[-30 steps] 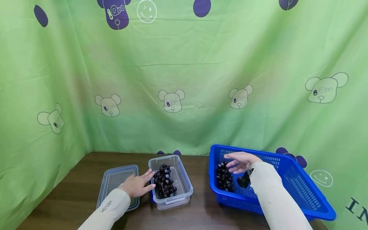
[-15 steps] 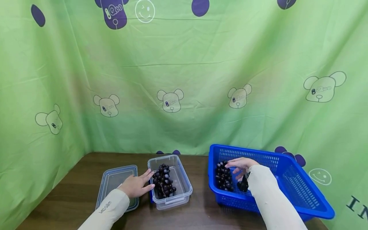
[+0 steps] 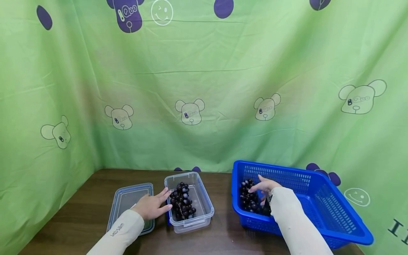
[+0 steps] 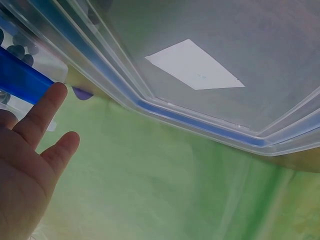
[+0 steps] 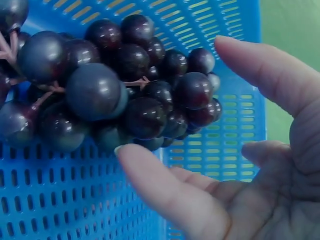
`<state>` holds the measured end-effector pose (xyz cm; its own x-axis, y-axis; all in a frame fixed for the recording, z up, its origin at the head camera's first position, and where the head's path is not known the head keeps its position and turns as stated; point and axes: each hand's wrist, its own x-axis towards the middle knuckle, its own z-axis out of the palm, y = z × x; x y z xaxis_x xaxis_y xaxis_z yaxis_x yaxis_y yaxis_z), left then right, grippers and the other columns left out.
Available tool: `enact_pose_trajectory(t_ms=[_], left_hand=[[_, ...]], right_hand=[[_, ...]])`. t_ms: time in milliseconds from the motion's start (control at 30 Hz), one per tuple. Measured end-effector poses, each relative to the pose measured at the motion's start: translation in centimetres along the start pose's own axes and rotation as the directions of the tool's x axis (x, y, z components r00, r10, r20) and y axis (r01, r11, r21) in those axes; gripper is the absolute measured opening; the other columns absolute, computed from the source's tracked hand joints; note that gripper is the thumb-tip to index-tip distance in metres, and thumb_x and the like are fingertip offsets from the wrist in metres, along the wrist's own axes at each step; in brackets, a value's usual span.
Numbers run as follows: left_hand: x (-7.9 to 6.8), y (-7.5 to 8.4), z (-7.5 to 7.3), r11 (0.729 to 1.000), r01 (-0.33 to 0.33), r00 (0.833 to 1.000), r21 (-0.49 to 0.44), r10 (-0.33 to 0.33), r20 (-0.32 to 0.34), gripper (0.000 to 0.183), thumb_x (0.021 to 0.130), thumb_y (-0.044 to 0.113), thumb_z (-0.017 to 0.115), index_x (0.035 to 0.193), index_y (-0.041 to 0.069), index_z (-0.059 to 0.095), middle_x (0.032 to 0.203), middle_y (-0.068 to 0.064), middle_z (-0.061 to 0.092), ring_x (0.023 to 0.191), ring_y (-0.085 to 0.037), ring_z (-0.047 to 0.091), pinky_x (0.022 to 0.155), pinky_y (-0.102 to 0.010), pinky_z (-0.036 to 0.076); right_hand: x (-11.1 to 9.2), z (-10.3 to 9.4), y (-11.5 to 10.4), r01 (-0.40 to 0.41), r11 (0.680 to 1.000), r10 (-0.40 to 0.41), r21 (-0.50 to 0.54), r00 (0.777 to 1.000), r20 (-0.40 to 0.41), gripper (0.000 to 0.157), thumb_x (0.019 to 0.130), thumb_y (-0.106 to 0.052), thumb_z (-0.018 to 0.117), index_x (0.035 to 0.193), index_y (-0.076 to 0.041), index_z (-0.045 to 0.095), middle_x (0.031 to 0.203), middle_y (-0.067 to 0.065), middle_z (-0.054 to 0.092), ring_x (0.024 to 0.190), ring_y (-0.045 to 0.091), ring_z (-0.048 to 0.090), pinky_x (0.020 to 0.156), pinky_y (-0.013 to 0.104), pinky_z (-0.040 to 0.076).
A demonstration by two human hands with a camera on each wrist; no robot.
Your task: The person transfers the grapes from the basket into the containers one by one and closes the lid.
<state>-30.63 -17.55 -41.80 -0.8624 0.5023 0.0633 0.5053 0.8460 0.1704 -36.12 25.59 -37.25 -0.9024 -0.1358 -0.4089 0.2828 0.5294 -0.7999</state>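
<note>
My left hand (image 3: pixel 149 206) lies at the left side of a clear plastic container (image 3: pixel 204 200), fingers spread and fingertips at its rim. In the left wrist view a fingertip meets the container's blue clasp (image 4: pixel 25 77). Inside the container lies a bunch of dark grapes (image 3: pixel 182 202). My right hand (image 3: pixel 265 186) reaches down into a blue plastic basket (image 3: pixel 328 177), over a second bunch of dark grapes (image 3: pixel 247 194). Seen from the right wrist, thumb and fingers stand apart at one end of that bunch (image 5: pixel 145 117), with fingertips right beside the grapes.
A clear lid (image 3: pixel 127 198) with a blue seal lies left of the container, partly under my left forearm. The lid fills much of the left wrist view and bears a white label (image 4: pixel 197 67). A green printed cloth (image 3: pixel 216 134) hangs behind the brown table (image 3: pixel 86 212).
My right hand has moved down and to the left inside the basket, closer to the grapes, its fingers now spread. The left hand, container and lid stay put.
</note>
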Motion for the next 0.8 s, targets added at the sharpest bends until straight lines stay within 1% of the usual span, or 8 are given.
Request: enact_pose_trajectory(t_ms=[67,133,200,233,333,433,600,800], left_hand=[[-0.01,0.04,-0.01,1.0,0.001,1.0,-0.001,-0.001,0.0,0.061,0.099,0.046,0.041,0.143,0.004,0.044,0.147,-0.017,0.041,0.105,-0.035,0.063,0.094,-0.068,0.036],[-0.04,0.07,-0.05,1.0,0.004,1.0,0.0,-0.004,0.0,0.061,0.099,0.047,0.041,0.143,0.004,0.044,0.147,-0.016,0.041,0.103,-0.035,0.064,0.094,-0.068,0.036],[-0.02,0.08,-0.07,1.0,0.006,1.0,0.0,-0.006,-0.001,0.061,0.099,0.047,0.042,0.143,0.004,0.045,0.147,-0.016,0.041,0.102,-0.035,0.064,0.094,-0.068,0.036],[-0.01,0.08,-0.09,1.0,0.006,1.0,-0.001,-0.006,-0.002,0.061,0.099,0.047,0.042,0.143,0.004,0.045,0.147,-0.016,0.041,0.101,-0.035,0.065,0.094,-0.068,0.036],[0.07,0.06,-0.12,1.0,0.004,1.0,0.003,-0.004,-0.003,0.061,0.099,0.047,0.042,0.143,0.005,0.045,0.147,-0.016,0.041,0.101,-0.035,0.064,0.094,-0.067,0.036],[0.19,0.06,-0.06,1.0,-0.001,1.0,0.006,0.002,-0.008,0.061,0.099,0.047,0.042,0.143,0.005,0.044,0.147,-0.016,0.041,0.102,-0.035,0.064,0.094,-0.066,0.037],[0.2,-0.03,0.09,1.0,-0.007,1.0,-0.003,0.007,-0.014,0.06,0.099,0.046,0.043,0.143,0.005,0.044,0.146,-0.017,0.041,0.101,-0.035,0.065,0.094,-0.066,0.037],[0.02,0.1,-0.3,1.0,0.015,1.0,-0.01,-0.015,0.004,0.061,0.099,0.046,0.043,0.143,0.005,0.044,0.147,-0.016,0.04,0.102,-0.035,0.065,0.095,-0.067,0.036]], right_hand=[[0.25,0.21,0.14,-0.003,1.0,0.003,0.005,1.0,0.028,0.102,0.087,-0.008,0.064,0.145,0.006,-0.019,0.125,0.05,0.027,0.117,0.067,0.034,0.082,0.05,0.053],[0.41,0.4,0.2,0.002,1.0,-0.001,-0.012,0.998,0.056,0.103,0.087,-0.008,0.064,0.143,0.008,-0.021,0.136,0.054,0.004,0.12,0.067,0.029,0.081,0.05,0.054],[0.52,0.55,0.14,0.004,0.999,-0.001,-0.038,0.997,0.074,0.104,0.086,-0.008,0.064,0.143,0.009,-0.022,0.136,0.054,0.003,0.125,0.065,0.023,0.08,0.049,0.054],[0.52,0.62,0.09,0.008,0.998,-0.003,-0.063,0.997,0.077,0.104,0.086,-0.008,0.065,0.143,0.009,-0.021,0.139,0.052,0.001,0.127,0.063,0.021,0.085,0.05,0.052],[0.58,0.6,-0.2,0.023,0.989,-0.011,-0.146,0.997,0.082,0.102,0.085,-0.01,0.065,0.145,0.009,-0.015,0.143,0.046,-0.001,0.13,0.06,0.017,0.099,0.058,0.038],[0.63,0.5,-0.38,0.037,0.974,-0.02,-0.222,0.997,0.079,0.098,0.085,-0.011,0.066,0.147,0.009,-0.008,0.146,0.042,0.002,0.13,0.06,0.019,0.105,0.064,0.024],[0.74,0.47,-0.25,0.045,0.976,-0.032,-0.215,0.998,0.063,0.094,0.085,-0.01,0.065,0.147,0.009,-0.004,0.145,0.043,0.007,0.129,0.059,0.024,0.103,0.06,0.032],[0.91,0.65,-0.24,0.037,0.974,-0.025,-0.224,0.998,0.058,0.095,0.088,-0.015,0.063,0.146,0.01,-0.008,0.147,0.04,0.002,0.13,0.058,0.023,0.105,0.06,0.027]])
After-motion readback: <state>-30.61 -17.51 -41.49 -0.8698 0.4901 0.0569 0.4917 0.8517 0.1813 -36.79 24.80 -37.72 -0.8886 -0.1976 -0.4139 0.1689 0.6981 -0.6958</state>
